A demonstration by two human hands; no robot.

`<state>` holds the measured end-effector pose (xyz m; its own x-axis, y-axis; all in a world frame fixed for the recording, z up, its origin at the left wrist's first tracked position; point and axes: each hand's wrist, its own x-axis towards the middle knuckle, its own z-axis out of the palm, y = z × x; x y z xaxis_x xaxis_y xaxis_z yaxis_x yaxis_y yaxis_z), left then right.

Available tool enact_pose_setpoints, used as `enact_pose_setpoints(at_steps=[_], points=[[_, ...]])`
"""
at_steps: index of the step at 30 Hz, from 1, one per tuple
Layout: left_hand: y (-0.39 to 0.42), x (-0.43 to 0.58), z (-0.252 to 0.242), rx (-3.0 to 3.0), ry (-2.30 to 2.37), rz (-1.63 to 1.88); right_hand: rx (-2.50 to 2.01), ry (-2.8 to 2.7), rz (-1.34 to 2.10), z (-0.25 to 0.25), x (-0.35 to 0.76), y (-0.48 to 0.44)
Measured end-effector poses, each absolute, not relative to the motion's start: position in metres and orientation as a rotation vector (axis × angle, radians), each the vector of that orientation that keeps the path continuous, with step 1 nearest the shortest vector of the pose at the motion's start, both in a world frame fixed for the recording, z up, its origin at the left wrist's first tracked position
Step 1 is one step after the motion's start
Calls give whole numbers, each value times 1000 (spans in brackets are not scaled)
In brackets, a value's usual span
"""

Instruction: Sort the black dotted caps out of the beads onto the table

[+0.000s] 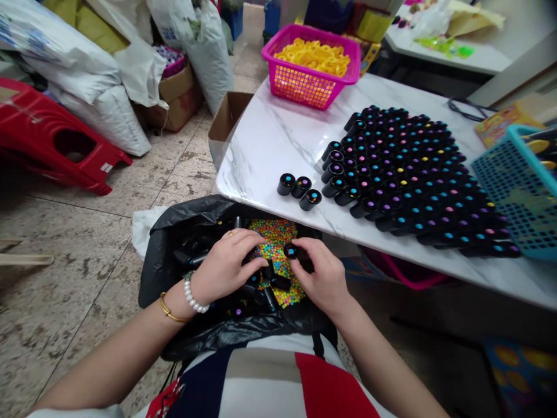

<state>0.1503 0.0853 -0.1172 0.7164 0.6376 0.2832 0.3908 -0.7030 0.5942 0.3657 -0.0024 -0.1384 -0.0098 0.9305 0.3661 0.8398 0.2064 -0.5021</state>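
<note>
My right hand [321,276] pinches a small black cup [290,251] by its sides, with a blue bead showing inside. Over the bag, my left hand [230,261] has thumb and fingers apart, and nothing shows between them. Under both hands lie many small coloured beads [276,232] in a black plastic bag [174,223]. Loose black cups [281,283] lie tipped over on the beads, and more are piled on the left side of the bag. One cup [238,311] near the front holds a purple bead.
On the white marbled table [256,139] three black cups [303,186] stand beside a large block of upright cups [404,168]. A pink basket [311,87] of yellow rings and a teal basket [517,191] stand there too. A red stool [56,139] is at left.
</note>
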Motion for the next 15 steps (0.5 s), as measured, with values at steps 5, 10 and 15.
enact_pose_setpoints(at_steps=[5,10,15], points=[[84,152,-119,2430,767,641,-1902,-2360,-43,-137,352,16],[86,148,-121,2414,792,678,-1825,-2368,203,-145,339,25],[90,145,-123,2390,810,716,-1619,-1797,695,-145,353,12]])
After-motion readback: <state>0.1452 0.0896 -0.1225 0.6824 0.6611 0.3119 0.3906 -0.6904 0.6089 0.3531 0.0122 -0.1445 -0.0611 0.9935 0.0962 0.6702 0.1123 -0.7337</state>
